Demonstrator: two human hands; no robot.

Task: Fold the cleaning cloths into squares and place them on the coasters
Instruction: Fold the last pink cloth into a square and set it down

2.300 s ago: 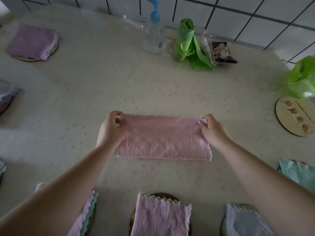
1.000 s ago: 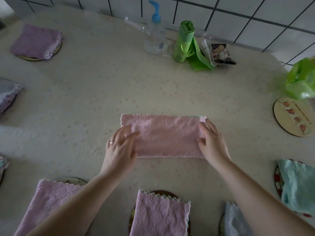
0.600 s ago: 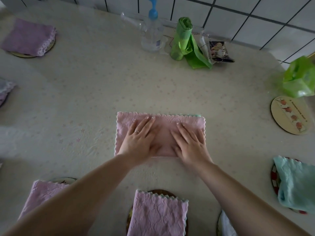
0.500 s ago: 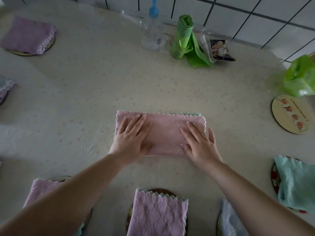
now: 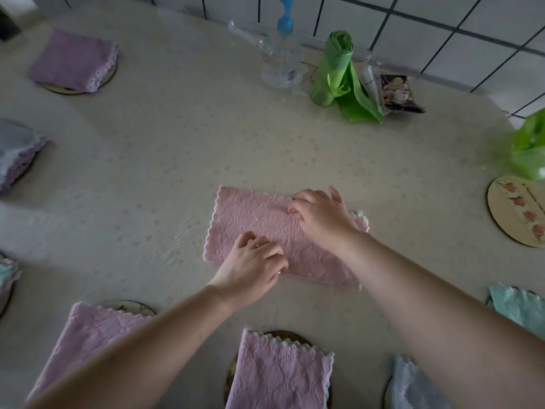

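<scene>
Pink cloth (image 5: 265, 228) held flat at mid-table by both hands.

The half-folded cloth is laid as a rectangle on the cream tablecloth (image 5: 177, 149). Its near long edge is pinched by the curled fingers of the left hand (image 5: 250, 270), a ring being worn on one. Its far edge is gripped near the middle by the bent fingertips of the right hand (image 5: 323, 215). A bare coaster (image 5: 516, 211) is seen at the right; folded cloths are set on others around the table.
</scene>
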